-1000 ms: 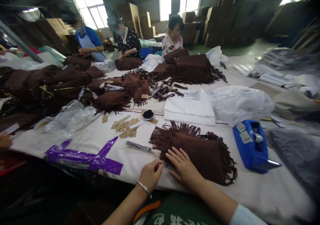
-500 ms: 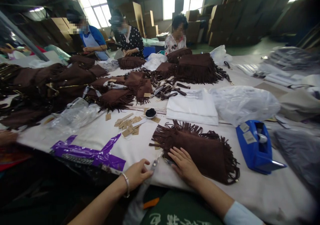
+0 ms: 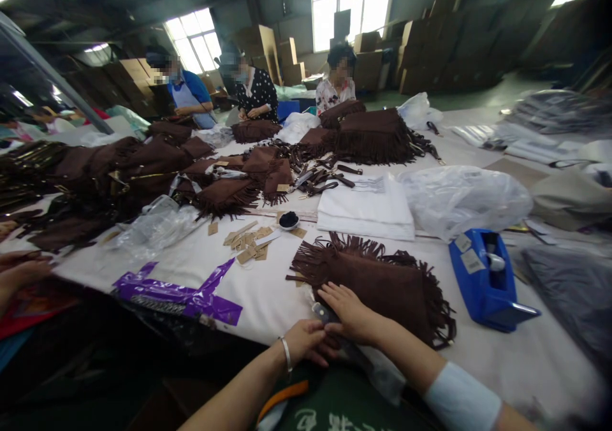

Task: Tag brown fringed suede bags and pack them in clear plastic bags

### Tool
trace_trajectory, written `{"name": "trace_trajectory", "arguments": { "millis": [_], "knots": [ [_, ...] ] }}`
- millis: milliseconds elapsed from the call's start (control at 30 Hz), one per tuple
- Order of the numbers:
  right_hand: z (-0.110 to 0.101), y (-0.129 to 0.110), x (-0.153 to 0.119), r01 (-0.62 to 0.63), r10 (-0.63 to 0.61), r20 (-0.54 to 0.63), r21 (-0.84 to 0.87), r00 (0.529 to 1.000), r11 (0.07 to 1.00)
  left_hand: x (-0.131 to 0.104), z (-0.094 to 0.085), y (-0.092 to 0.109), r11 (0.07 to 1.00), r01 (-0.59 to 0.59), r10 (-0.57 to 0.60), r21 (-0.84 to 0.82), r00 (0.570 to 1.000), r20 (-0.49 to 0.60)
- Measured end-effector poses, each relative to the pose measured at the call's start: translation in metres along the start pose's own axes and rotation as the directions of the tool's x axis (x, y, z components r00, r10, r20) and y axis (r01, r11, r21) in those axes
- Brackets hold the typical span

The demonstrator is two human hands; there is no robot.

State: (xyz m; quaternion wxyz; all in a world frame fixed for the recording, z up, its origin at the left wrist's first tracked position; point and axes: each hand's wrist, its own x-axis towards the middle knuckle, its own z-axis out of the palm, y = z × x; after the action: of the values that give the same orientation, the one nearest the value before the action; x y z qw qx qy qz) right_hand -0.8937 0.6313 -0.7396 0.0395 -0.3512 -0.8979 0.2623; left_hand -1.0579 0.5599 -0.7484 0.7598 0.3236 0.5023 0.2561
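Note:
A dark brown fringed bag (image 3: pixel 387 291) lies flat near the table's front edge. My right hand (image 3: pixel 351 310) rests on its left part, fingers stretched out and its thumb over a strap. This grey-brown strap (image 3: pixel 321 312) has metal studs and what looks like clear film on it; it runs from beside the bag down over the table edge. Beside the strap is my left hand (image 3: pixel 308 340), wearing a bracelet, with its fingers loosely bent and apart. Its fingertips are close to my right thumb. Whether they touch the strap is hard to see.
A blue tape dispenser (image 3: pixel 488 278) stands right of the bag. Left are purple tape (image 3: pixel 176 294), paper tags (image 3: pixel 251 243) and a small dish (image 3: pixel 288 220) of black stuff. White sheets (image 3: pixel 366 208), plastic bags and piled brown bags lie farther back. Co-workers stand across the table.
My left hand has moved right, close to my right hand. The strap's hanging part has swung right. My right hand stays on the bag; the view has tilted up slightly.

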Motion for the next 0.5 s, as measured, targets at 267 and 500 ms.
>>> {"name": "trace_trajectory", "arguments": {
  "millis": [267, 500],
  "knots": [
    [0.016, -0.022, 0.005, -0.109, 0.076, -0.249, -0.119, 0.965, 0.987, -0.016, -0.029, 0.002, 0.952, -0.039, 0.013, -0.305, 0.996, -0.085],
    [-0.022, -0.015, -0.008, 0.052, -0.011, -0.255, 0.154, 0.967, 0.987, 0.031, -0.01, 0.014, 0.77, -0.302, 0.292, -0.563, 0.95, -0.111]
  ]
}}
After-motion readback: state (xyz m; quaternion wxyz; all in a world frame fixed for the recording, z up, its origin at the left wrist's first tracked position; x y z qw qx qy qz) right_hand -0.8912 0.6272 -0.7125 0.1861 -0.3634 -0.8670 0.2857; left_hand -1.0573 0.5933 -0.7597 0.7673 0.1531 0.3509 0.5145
